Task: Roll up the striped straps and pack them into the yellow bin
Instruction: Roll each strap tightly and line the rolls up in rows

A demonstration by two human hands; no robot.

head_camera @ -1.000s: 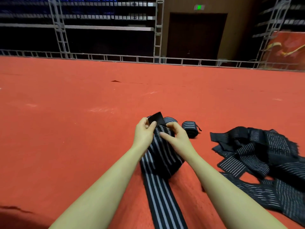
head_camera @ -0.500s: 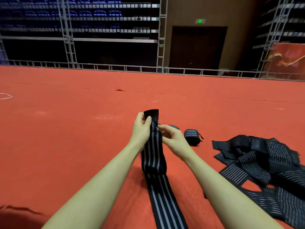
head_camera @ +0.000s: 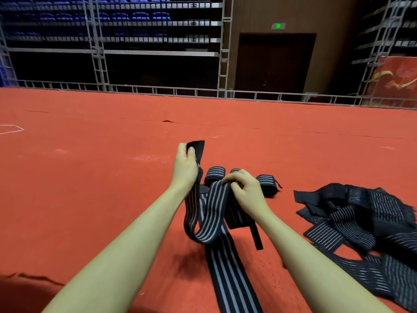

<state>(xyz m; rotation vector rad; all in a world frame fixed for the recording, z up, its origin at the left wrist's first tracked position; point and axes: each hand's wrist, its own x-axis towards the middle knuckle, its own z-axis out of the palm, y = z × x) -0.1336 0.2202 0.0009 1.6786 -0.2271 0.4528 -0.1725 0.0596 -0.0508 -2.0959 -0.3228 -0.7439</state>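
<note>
A long black strap with grey stripes [head_camera: 212, 213] loops between both hands and trails down the red floor toward me. My left hand [head_camera: 185, 166] pinches its plain black end, held up. Lower and to the right, my right hand [head_camera: 244, 188] grips a fold of the same strap. Behind the hands lie rolled straps: one [head_camera: 215, 175] in the middle and one [head_camera: 268, 185] to the right, a third mostly hidden by my right hand. A pile of loose striped straps [head_camera: 361, 222] lies at the right. No yellow bin is in view.
Red carpet floor [head_camera: 90, 177] stretches all around. A low metal rail [head_camera: 158, 90] and scaffold towers border it at the back, with dark seating and a doorway behind.
My left hand has lifted the strap's black end higher. My right hand has moved down and right, pulling a loop of strap out. The rolled straps behind now show more.
</note>
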